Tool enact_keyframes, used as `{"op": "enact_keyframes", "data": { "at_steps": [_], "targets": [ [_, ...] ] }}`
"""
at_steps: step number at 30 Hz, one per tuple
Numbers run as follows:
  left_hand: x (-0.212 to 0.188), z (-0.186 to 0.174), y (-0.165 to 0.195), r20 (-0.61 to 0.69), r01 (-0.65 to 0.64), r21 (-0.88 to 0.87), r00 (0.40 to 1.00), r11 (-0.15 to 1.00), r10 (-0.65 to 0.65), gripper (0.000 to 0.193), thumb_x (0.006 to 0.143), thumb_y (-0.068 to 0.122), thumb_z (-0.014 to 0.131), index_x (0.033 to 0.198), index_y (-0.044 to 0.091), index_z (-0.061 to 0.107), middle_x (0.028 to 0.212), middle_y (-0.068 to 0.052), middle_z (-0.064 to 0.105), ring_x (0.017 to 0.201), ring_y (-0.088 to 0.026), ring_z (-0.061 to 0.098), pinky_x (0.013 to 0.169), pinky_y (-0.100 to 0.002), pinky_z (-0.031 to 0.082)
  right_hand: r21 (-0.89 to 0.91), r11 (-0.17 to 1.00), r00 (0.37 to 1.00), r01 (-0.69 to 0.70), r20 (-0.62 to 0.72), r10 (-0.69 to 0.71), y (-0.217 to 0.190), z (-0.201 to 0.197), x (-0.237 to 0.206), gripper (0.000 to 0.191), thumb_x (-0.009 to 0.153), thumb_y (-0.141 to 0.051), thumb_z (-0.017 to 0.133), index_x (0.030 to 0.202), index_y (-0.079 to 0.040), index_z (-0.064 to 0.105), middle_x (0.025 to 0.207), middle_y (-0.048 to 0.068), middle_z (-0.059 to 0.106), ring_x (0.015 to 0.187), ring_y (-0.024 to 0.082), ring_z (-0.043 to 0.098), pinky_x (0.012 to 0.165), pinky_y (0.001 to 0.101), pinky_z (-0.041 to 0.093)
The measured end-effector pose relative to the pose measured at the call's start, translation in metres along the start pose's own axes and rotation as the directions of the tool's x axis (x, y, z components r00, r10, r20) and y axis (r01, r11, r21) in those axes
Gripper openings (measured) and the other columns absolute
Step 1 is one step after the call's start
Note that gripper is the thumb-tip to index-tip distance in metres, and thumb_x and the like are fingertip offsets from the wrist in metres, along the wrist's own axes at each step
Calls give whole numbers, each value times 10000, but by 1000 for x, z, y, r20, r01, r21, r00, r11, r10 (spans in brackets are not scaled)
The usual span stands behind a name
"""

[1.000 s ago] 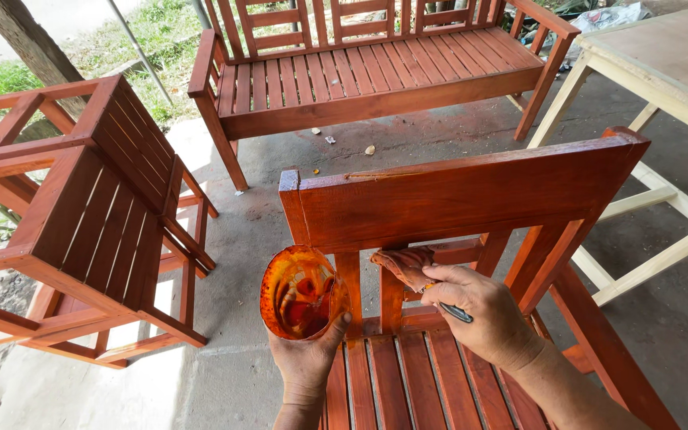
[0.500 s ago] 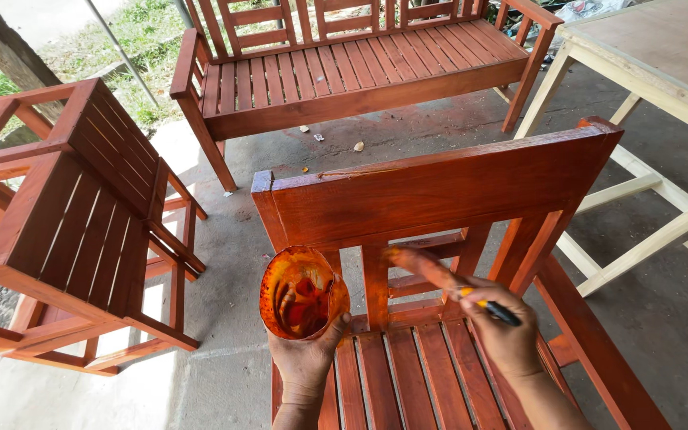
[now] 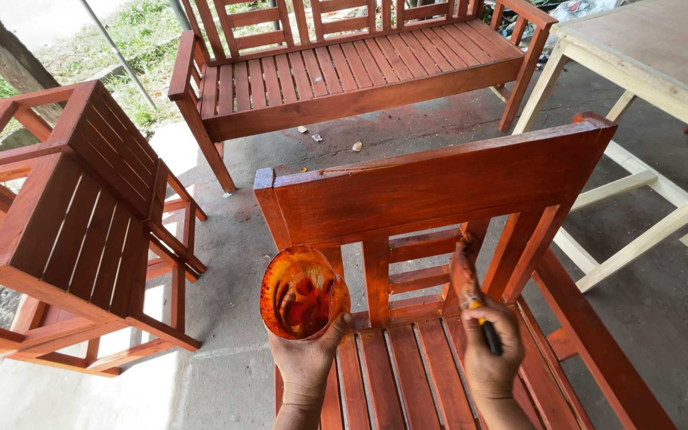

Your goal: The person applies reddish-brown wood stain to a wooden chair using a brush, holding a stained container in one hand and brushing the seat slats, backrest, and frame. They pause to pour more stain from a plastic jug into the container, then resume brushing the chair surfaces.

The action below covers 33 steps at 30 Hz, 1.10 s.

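Observation:
My left hand (image 3: 306,362) holds a clear plastic cup (image 3: 300,291) smeared with orange-red stain, just above the slatted seat of a red-brown wooden chair (image 3: 439,187). My right hand (image 3: 490,354) grips a paintbrush (image 3: 468,279) by its dark handle. The stained bristles press against an upright slat of the chair's back, below the wide top rail. The chair's wood looks wet and glossy.
A second stained chair (image 3: 81,215) lies tipped on its side at the left. A long stained bench (image 3: 344,68) stands at the back. An unpainted pale wooden table (image 3: 662,72) is at the right. The floor is bare concrete, with grass beyond.
My right hand has moved the brush to the right, from the middle slats to an upright slat farther right. The cup has stayed in my left hand, and the view has shifted slightly.

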<state>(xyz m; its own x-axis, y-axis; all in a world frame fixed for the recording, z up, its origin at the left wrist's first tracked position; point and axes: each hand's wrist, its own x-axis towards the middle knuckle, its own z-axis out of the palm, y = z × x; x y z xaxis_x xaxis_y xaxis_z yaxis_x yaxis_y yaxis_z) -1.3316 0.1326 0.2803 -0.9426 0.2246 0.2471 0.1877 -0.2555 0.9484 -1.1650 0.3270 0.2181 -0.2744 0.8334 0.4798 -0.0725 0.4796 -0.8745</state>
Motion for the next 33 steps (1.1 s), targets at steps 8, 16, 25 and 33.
{"op": "enact_keyframes", "data": {
  "at_steps": [8, 16, 25, 33],
  "targets": [
    [-5, -10, -2, -17, -8, 94, 1000, 996, 10, 874, 636, 260, 958, 1322, 11, 477, 1263, -154, 649, 1161, -249, 693, 983, -377, 619, 90, 973, 959, -215, 209, 192, 5, 13, -45, 54, 909, -84, 713, 920, -136, 718, 1037, 59, 756, 983, 174, 750, 850, 311, 653],
    [-10, -7, -5, 22, -5, 97, 1000, 995, 3, 877, 645, 297, 955, 1315, 18, 461, 1263, -144, 646, 1162, -250, 692, 986, -377, 615, 19, 994, 945, -106, 313, 95, 48, 20, -24, 51, 887, -132, 744, 879, -179, 726, 1080, 26, 784, 994, 138, 755, 821, 286, 659],
    [-17, -3, -17, -1, -16, 34, 1000, 999, 16, 912, 643, 288, 959, 1344, 32, 434, 1301, -137, 613, 1188, -250, 672, 995, -374, 609, -99, 984, 987, -149, 42, 154, 70, -53, 7, 74, 922, -92, 745, 931, -150, 700, 1115, 46, 749, 1017, 147, 726, 865, 298, 612],
    [-31, 3, -28, 19, -17, 66, 1000, 998, 16, 858, 668, 261, 954, 1333, 28, 465, 1291, -142, 633, 1180, -254, 683, 989, -371, 615, 19, 997, 996, -69, 63, 68, 59, 1, -43, 71, 939, -76, 735, 949, -133, 694, 1061, 45, 720, 988, 142, 705, 869, 294, 612]
  ]
}}
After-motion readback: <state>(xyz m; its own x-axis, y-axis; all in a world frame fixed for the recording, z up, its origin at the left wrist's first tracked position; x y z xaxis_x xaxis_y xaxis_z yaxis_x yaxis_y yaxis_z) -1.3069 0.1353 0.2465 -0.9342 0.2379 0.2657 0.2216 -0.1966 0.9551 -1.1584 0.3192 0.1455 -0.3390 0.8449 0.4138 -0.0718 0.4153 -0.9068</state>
